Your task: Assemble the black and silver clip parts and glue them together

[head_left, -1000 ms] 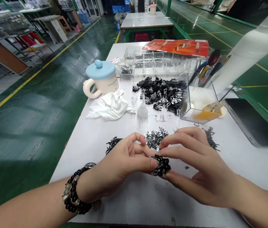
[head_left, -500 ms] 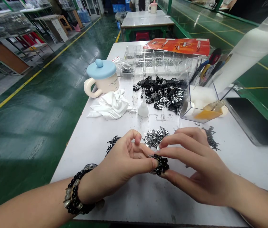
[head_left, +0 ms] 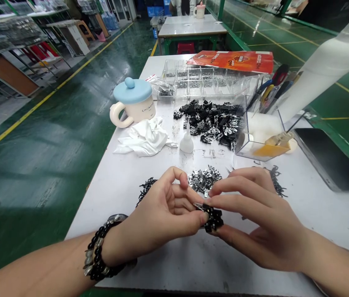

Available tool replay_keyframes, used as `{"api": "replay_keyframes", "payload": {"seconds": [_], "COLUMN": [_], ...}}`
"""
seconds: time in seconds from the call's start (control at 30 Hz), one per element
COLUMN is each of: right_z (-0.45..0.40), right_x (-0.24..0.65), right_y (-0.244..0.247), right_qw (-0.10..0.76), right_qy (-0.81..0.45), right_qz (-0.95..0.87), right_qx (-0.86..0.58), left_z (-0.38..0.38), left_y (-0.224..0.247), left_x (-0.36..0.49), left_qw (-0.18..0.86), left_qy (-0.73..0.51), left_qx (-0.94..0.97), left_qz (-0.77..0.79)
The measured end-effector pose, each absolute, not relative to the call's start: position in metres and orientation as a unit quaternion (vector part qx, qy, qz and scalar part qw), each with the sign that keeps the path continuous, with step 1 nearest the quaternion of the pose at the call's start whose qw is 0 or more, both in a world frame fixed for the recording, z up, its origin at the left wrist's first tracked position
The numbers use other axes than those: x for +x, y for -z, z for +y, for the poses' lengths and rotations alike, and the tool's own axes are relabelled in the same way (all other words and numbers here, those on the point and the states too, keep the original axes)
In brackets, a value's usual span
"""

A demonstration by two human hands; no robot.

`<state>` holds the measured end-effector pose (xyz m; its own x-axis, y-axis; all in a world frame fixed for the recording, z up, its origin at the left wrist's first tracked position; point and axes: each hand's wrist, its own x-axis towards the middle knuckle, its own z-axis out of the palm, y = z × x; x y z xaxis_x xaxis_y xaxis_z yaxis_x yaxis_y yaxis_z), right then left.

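Observation:
Between my two hands is a small black part with shiny metal bits (head_left: 214,218), held just above the white table (head_left: 174,264). My left hand (head_left: 168,206) pinches its left end between thumb and fingers. The thumb and fingertips of my right hand (head_left: 255,214) grip its right side. What exactly the part is I cannot make out. Right behind my fingers lies a heap of small silvery metal pieces (head_left: 204,180). Small dark pieces lie in a pile (head_left: 146,189) beyond my left hand, and thin black strips (head_left: 276,181) lie past my right hand.
Farther back is a large pile of black parts (head_left: 214,119), with a small white squeeze bottle (head_left: 187,142) before it. A lidded mug (head_left: 134,103) and white cloth (head_left: 145,138) stand left. At right are a clear tool box (head_left: 261,152), a tall white bottle (head_left: 326,66) and a phone (head_left: 335,159).
My hands and the black part have shifted very slightly to the right and down. Both hands keep their grip on it.

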<state>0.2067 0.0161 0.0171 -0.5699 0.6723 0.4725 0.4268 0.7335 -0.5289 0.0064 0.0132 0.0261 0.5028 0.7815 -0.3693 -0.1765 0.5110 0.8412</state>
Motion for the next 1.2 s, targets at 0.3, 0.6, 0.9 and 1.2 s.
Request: {"api": "replay_keyframes", "payload": {"seconds": [0.3,0.6,0.9,1.2], "right_z": [0.0177,0.0176,0.0172,0.0180], "right_x": [0.2070,0.2085,0.2075,0.2077], "right_y": [-0.0197,-0.0200,-0.0186,-0.0173], "right_qw": [0.345,0.343,0.334,0.335], "right_qy": [-0.207,-0.212,-0.210,-0.207], "right_qz": [-0.855,-0.851,-0.858,-0.861], "right_qx": [-0.327,-0.336,-0.329,-0.322], "left_z": [0.0175,0.0194,0.0176,0.0147], "left_y": [-0.0227,-0.0240,-0.0213,-0.0194], "left_x": [0.0053,0.0057,0.0052,0.0049], "left_qw": [0.817,0.844,0.825,0.803], "left_qy": [-0.308,-0.286,-0.302,-0.338], "left_qx": [0.327,0.291,0.307,0.343], "left_qz": [0.362,0.348,0.367,0.351]}}
